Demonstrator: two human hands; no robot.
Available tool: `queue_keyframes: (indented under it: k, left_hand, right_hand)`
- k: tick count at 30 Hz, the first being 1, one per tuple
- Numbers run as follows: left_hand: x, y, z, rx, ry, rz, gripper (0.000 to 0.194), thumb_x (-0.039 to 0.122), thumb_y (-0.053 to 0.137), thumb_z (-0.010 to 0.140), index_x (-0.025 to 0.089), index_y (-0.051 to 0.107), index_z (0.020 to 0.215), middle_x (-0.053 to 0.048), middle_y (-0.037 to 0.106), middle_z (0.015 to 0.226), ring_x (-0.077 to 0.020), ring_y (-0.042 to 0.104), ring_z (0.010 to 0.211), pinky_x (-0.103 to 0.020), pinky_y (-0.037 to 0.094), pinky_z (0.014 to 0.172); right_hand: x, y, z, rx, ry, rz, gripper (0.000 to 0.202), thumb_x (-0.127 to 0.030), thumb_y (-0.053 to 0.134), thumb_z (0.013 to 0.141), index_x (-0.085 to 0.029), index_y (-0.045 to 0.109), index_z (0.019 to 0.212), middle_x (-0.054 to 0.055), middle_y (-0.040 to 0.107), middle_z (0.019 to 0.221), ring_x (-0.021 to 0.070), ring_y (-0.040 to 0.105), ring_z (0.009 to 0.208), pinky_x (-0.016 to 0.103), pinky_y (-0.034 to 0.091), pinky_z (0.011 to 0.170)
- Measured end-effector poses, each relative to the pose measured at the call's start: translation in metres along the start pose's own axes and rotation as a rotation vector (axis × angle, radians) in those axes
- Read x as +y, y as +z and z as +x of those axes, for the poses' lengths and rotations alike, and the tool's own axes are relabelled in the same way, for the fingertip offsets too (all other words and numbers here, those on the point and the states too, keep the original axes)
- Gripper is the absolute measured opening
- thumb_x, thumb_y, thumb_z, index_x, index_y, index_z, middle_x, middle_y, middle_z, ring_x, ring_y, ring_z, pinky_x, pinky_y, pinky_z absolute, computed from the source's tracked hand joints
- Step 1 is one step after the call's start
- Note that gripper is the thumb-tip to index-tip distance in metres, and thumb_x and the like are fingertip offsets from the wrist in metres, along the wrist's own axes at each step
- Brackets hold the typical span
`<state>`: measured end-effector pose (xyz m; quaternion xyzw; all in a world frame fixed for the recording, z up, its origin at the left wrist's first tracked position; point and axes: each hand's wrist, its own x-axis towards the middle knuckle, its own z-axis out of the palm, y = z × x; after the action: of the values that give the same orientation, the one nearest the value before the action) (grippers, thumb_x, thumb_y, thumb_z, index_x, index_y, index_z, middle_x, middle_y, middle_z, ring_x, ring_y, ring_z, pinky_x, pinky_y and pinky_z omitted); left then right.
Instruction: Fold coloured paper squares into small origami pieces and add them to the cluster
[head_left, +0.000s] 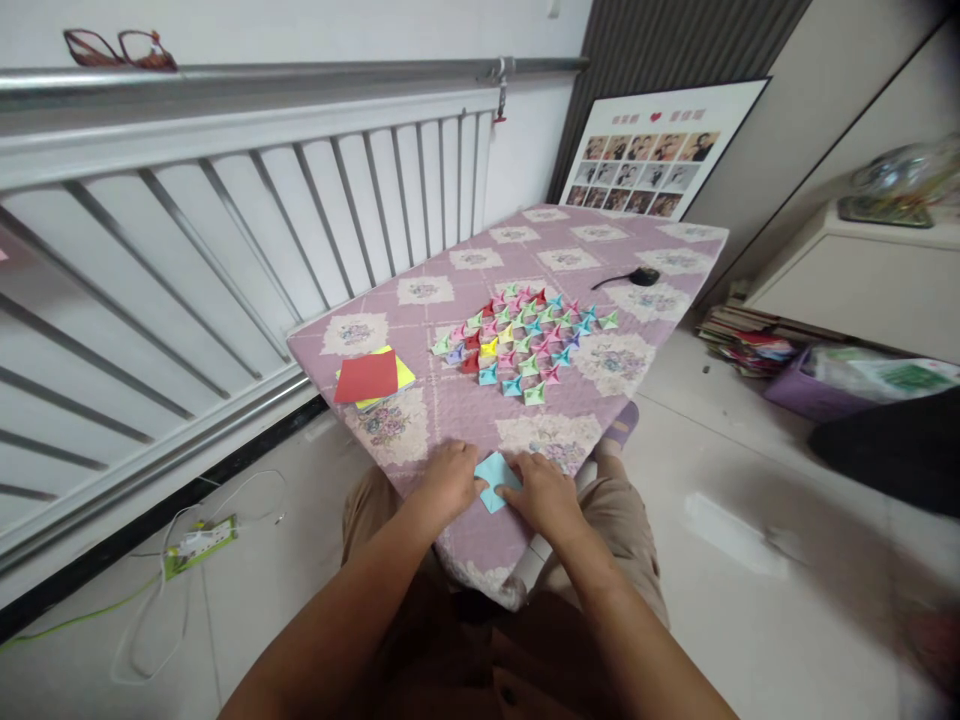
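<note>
A light blue square of folded origami paper lies on the purple flowered tablecloth near the table's close corner. My left hand has its thumb and fingers closed at the paper's left corner. From the other side, my right hand grips the right edge, its thumb lying on top of the sheet. Creases show across the paper. Beyond my hands stand rows of small folded paper pieces in green, pink, red, blue and yellow. To the left rests a stack of coloured paper squares with a red sheet on top.
A black object with a thin cord or handle lies toward the table's far right. A white radiator runs along the left side. A photo board leans behind the table. On the floor is a power strip with cables.
</note>
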<state>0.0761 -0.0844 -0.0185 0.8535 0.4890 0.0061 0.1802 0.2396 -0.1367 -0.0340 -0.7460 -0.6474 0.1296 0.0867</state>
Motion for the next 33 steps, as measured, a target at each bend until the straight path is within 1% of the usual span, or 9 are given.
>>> queue_keyframes:
  k: [3, 9, 12, 15, 18, 24, 26, 30, 33]
  left_hand:
    - [0.003, -0.006, 0.009, -0.079, 0.023, 0.015, 0.033, 0.034, 0.065, 0.078, 0.018, 0.056, 0.104, -0.009, 0.061, 0.107, -0.0246, 0.056, 0.102, -0.033, 0.043, 0.086]
    - [-0.002, -0.01, 0.023, -0.159, 0.003, 0.006, 0.034, 0.038, 0.071, 0.07, 0.021, 0.06, 0.097, -0.005, 0.065, 0.095, -0.022, 0.062, 0.085, -0.028, 0.045, 0.071]
    - [-0.003, -0.009, 0.025, -0.172, 0.002, -0.012, 0.03, 0.039, 0.071, 0.068, 0.021, 0.062, 0.091, -0.003, 0.066, 0.089, -0.021, 0.063, 0.081, -0.027, 0.043, 0.067]
    - [-0.005, -0.006, 0.025, -0.155, 0.018, -0.042, 0.024, 0.036, 0.071, 0.069, 0.02, 0.063, 0.086, -0.003, 0.066, 0.087, -0.0209, 0.062, 0.08, -0.027, 0.043, 0.067]
    - [-0.008, 0.0, 0.022, -0.113, 0.038, -0.097, 0.019, 0.03, 0.067, 0.072, 0.02, 0.063, 0.087, -0.002, 0.065, 0.088, -0.0188, 0.06, 0.082, -0.026, 0.042, 0.069]
    - [-0.016, 0.009, 0.018, -0.081, 0.079, -0.244, 0.009, 0.023, 0.062, 0.075, 0.019, 0.061, 0.084, 0.003, 0.062, 0.081, -0.0124, 0.055, 0.073, -0.021, 0.04, 0.064]
    - [-0.018, 0.011, 0.017, -0.071, 0.085, -0.287, 0.008, 0.021, 0.062, 0.074, 0.018, 0.061, 0.082, 0.004, 0.061, 0.078, -0.0112, 0.053, 0.07, -0.02, 0.039, 0.062]
    - [-0.019, 0.008, 0.012, -0.037, 0.099, -0.354, 0.008, 0.02, 0.062, 0.074, 0.017, 0.06, 0.082, 0.004, 0.06, 0.077, -0.0104, 0.052, 0.068, -0.019, 0.038, 0.059]
    - [-0.018, 0.0, 0.004, 0.0, 0.12, -0.384, 0.012, 0.019, 0.059, 0.076, 0.017, 0.06, 0.089, 0.003, 0.062, 0.08, -0.011, 0.055, 0.071, -0.02, 0.04, 0.06]
  right_hand:
    - [0.001, -0.001, 0.001, -0.016, 0.006, 0.013, 0.034, -0.041, 0.068, 0.075, -0.024, 0.058, 0.103, 0.005, 0.06, 0.107, 0.0253, 0.053, 0.104, 0.034, 0.033, 0.074]
    - [0.002, 0.0, 0.0, -0.02, 0.005, 0.048, 0.031, -0.041, 0.068, 0.074, -0.024, 0.058, 0.098, 0.004, 0.06, 0.106, 0.0242, 0.052, 0.103, 0.034, 0.033, 0.074]
    - [0.003, 0.001, 0.001, -0.012, 0.003, 0.057, 0.031, -0.041, 0.069, 0.073, -0.024, 0.059, 0.097, 0.004, 0.061, 0.104, 0.0236, 0.052, 0.101, 0.033, 0.032, 0.074]
    - [0.004, 0.002, 0.001, -0.002, -0.004, 0.064, 0.038, -0.041, 0.07, 0.072, -0.025, 0.059, 0.104, 0.004, 0.061, 0.104, 0.0232, 0.053, 0.1, 0.033, 0.032, 0.073]
    - [0.005, 0.003, 0.002, 0.007, -0.018, 0.08, 0.042, -0.039, 0.07, 0.072, -0.026, 0.058, 0.11, 0.004, 0.061, 0.104, 0.0229, 0.052, 0.099, 0.032, 0.031, 0.072]
    - [0.002, 0.004, 0.002, 0.038, -0.081, 0.174, 0.015, -0.031, 0.067, 0.071, -0.023, 0.06, 0.081, 0.001, 0.062, 0.091, 0.0214, 0.053, 0.094, 0.032, 0.029, 0.075]
    - [0.001, 0.004, 0.001, 0.05, -0.124, 0.229, 0.012, -0.029, 0.065, 0.072, -0.022, 0.06, 0.081, 0.0, 0.063, 0.087, 0.0205, 0.055, 0.093, 0.033, 0.029, 0.078]
    - [0.001, 0.003, 0.002, 0.022, -0.208, 0.313, 0.019, -0.027, 0.06, 0.075, -0.024, 0.062, 0.094, 0.0, 0.067, 0.088, 0.0201, 0.058, 0.091, 0.035, 0.031, 0.085]
    - [-0.001, -0.001, 0.003, -0.011, -0.285, 0.339, 0.013, -0.03, 0.057, 0.077, -0.023, 0.065, 0.085, 0.0, 0.067, 0.084, 0.019, 0.058, 0.085, 0.033, 0.034, 0.082]
